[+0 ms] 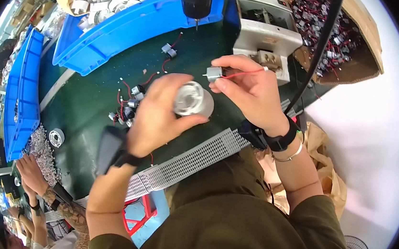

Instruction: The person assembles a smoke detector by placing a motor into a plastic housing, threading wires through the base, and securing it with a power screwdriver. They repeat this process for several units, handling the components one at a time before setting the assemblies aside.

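Note:
My left hand [158, 113] is curled around a white round plastic housing [204, 105], its open end with inner ribs facing up and to the left. The hand is slightly blurred. Just to the right, my right hand [255, 95] pinches a small silver motor [213, 74] between thumb and fingers, and its red wires run back across the fingers to a small white plug. Several similar motors [133, 103] with red wires lie in a loose cluster on the green tabletop, partly hidden by my left hand. Another motor [169, 50] lies farther back.
A black electric screwdriver [195, 1] hangs overhead, near a metal fixture [268, 37]. Blue bins [93, 59] hold white housings; a cardboard box [358, 75] holds motors. A perforated strip [186, 164] edges the table. At left, a co-worker's hand [31, 174] is beside small white parts [45, 155].

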The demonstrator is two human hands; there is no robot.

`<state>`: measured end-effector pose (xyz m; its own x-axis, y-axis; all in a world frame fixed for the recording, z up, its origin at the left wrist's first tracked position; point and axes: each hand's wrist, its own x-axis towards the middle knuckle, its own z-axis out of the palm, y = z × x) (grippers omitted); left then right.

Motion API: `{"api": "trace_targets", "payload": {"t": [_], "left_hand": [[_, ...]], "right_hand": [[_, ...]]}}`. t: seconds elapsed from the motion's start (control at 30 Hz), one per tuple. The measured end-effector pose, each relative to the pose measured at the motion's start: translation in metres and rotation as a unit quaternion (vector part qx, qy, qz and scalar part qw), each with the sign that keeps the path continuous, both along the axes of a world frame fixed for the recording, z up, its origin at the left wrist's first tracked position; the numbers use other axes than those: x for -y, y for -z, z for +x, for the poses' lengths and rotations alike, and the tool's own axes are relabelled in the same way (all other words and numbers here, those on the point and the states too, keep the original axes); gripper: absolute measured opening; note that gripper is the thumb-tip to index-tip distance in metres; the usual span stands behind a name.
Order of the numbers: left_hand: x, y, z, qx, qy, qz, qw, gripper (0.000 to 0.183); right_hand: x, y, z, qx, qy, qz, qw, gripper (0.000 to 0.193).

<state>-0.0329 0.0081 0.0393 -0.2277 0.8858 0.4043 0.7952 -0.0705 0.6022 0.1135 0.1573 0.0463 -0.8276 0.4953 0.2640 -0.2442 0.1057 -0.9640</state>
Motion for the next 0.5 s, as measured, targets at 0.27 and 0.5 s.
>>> {"api": "trace_targets", "payload": {"t": [0.27,0.5], "left_hand": [[-0.002,0.024,0.021,-0.032,-0.004,0.023,0.999,0.064],[0.003,0.034,0.019,0.124,-0.008,0.001,0.992,0.058]], "right_hand": [[0.007,-0.001,0.012,0.09,-0.059,0.053,0.993,0.026],[0.016,-0.002,-0.006,0.112,-0.075,0.368,0.92,0.018]]}}
